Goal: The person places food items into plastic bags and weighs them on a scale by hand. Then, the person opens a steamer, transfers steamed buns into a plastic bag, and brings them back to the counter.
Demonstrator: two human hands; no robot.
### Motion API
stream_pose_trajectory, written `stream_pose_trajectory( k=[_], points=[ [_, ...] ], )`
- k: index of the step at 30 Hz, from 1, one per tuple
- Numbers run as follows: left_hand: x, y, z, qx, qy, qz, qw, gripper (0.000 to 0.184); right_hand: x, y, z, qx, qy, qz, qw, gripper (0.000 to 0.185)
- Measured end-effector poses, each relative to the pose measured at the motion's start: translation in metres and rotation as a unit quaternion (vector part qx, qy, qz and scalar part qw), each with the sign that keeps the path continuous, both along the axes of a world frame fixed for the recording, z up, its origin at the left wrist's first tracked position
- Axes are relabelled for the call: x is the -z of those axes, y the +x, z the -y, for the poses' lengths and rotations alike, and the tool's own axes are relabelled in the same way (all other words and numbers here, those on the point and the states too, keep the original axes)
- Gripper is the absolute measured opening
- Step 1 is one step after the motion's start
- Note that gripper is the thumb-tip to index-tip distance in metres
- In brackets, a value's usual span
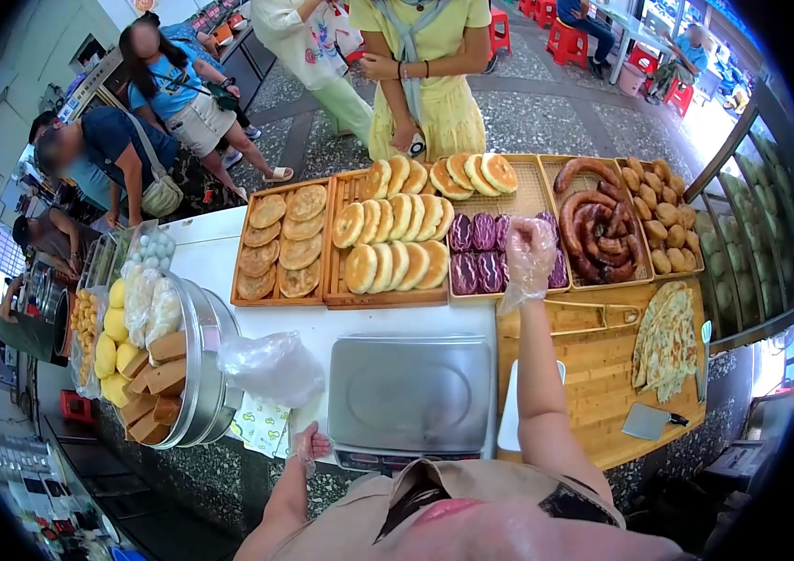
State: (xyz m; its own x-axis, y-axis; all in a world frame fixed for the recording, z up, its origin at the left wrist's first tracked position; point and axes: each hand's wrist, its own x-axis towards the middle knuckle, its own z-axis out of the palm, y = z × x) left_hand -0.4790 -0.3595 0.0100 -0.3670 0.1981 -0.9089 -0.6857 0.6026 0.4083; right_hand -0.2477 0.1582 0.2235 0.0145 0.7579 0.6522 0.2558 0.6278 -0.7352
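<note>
My right hand (530, 248), in a clear plastic glove, reaches forward over the tray of purple striped buns (486, 271). Its fingers are curled closed; whatever they hold, if anything, is hidden. My left hand (309, 443) is low, by the near left corner of a steel-topped scale (411, 393), with its fingers extended and nothing seen in them. A crumpled clear plastic bag (275, 366) lies just beyond it, above a patterned sheet of paper (261, 425).
Wooden trays hold flat brown cakes (303, 229), pale round cakes (397, 266), sausages (598, 229) and small brown buns (664, 215). Tongs (593, 327), flatbread (666, 337) and a cleaver (649, 422) lie right. A steamer (205, 374) stands left. People stand across the counter.
</note>
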Motion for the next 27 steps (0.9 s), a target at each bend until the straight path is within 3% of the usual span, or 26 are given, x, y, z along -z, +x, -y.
stream_pose_trajectory(
  k=[10,20,24,27],
  points=[
    [-0.009,0.003,-0.005,0.008,-0.002,-0.004,1.0,0.052,0.015,0.014,0.013,-0.015,0.006,0.037,0.999,0.015],
    [-0.005,0.003,-0.001,-0.016,0.035,0.005,0.999,0.048,0.105,0.062,0.082,-0.021,-0.085,0.129,0.988,0.012],
    [-0.005,0.005,-0.002,-0.032,0.053,0.012,0.998,0.045,0.103,0.068,0.115,-0.052,-0.112,0.17,0.978,0.011],
    [-0.003,0.004,0.0,-0.006,0.039,-0.003,0.999,0.046,0.079,0.06,0.126,-0.062,-0.07,0.164,0.982,0.019]
  ],
)
